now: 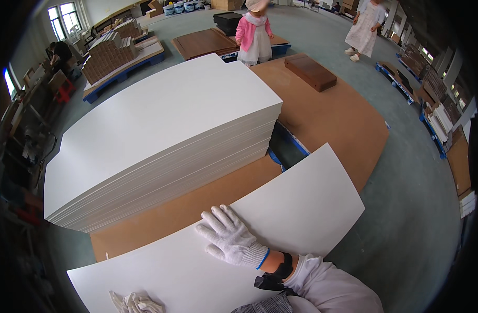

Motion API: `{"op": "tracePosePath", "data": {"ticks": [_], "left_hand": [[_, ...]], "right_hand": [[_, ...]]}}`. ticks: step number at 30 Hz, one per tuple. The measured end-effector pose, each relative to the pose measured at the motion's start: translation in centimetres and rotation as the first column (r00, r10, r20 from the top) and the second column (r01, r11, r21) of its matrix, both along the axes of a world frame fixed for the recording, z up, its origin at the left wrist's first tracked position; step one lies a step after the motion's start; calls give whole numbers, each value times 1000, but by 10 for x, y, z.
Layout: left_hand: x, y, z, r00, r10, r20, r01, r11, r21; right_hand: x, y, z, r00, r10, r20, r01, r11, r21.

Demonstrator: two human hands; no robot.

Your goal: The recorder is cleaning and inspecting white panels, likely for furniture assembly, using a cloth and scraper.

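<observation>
Workshop (322,36) | right hand (231,242) on board (307,203), fingers (215,222) spread | left unseen, can't tell | fabric (137,303) cropped

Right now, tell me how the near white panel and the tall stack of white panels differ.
Thickness: the near white panel shows as one thin sheet, while the tall stack of white panels shows many layered edges.
Place: the near white panel lies closest to the wearer; the tall stack of white panels stands beyond it.
Contact: the right hand, gloved, rests on the near white panel, not on the tall stack of white panels.
Shared: both have plain white top faces.
</observation>
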State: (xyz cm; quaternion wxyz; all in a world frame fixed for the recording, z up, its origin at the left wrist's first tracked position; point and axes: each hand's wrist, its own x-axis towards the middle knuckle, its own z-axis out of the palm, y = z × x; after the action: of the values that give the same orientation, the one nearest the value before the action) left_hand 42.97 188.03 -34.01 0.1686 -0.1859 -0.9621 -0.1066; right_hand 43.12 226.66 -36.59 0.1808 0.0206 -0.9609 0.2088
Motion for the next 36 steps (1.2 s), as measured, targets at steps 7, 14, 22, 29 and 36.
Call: {"op": "tracePosePath", "data": {"ticks": [7, 14, 22, 29, 36], "left_hand": [[6, 0, -2, 1000, -13, -28, 13, 1000, 1], [6, 33, 20, 997, -9, 71, 11, 1000, -23], [-16, 101, 23, 853, -503, 140, 510, 860, -14], [-118, 10, 21, 996, -44, 73, 46, 999, -29], [-153, -158, 35, 763, 625, 165, -616, 780, -112]], "right_hand": [[8, -2, 5, 1000, 3, 14, -3, 1000, 3], [-19, -3, -4, 999, 12, -47, -7, 994, 113], [-53, 8, 7, 967, -99, 235, 67, 988, 138], [-41, 8, -8, 980, -103, 171, 66, 975, 211], [-42, 2, -2, 979, -147, 138, 129, 982, 135]]}}
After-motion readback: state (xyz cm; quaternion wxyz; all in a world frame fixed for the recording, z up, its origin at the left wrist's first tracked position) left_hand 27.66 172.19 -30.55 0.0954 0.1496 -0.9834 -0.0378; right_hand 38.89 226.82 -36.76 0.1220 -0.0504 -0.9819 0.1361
